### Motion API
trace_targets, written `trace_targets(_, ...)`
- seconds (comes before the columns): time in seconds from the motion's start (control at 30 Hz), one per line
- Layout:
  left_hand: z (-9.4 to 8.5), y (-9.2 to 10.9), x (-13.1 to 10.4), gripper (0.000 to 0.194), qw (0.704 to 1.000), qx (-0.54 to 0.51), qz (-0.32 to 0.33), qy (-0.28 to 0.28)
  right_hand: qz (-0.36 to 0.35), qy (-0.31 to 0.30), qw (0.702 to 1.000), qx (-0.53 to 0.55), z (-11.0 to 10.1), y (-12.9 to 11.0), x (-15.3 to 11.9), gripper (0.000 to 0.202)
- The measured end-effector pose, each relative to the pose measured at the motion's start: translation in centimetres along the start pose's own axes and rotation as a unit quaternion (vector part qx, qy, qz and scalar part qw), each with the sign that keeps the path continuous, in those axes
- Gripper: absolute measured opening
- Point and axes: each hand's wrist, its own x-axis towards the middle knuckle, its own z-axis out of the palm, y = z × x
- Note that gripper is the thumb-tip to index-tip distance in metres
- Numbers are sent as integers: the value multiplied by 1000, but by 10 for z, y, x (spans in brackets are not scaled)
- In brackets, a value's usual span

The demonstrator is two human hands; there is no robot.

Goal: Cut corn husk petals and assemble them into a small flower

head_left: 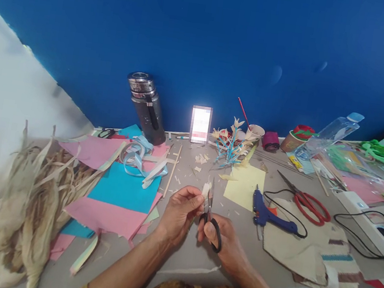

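Observation:
Between the thumb and fingers of my left hand (182,212) is a small pale strip (206,190), its upper end sticking up; I cannot tell whether it is paper or dried husk. My right hand (223,239) holds black-handled scissors (215,235), the blades pointing up and away from me, right beside the strip. The blades look nearly closed. Beyond my hands, small pale cut pieces (202,158) lie scattered on the grey table. A bunch of pale handmade flowers on blue stems (233,145) stands behind them, to the right.
At left are dried husks (33,217), pink and blue sheets (125,187), light blue ribbon (136,157) and a dark flask (148,109). A lit phone (201,125) leans at the back. Rightward lie a yellow sheet (245,187), blue glue gun (271,217), red-handled scissors (311,207), cloth glove (298,249) and power strip (363,220).

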Motion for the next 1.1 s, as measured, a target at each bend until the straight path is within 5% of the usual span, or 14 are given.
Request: trace_targets(1.1,1,1,-1,21,1000,-10,-23,3,32,31,999,-1,4,-5,3,56)
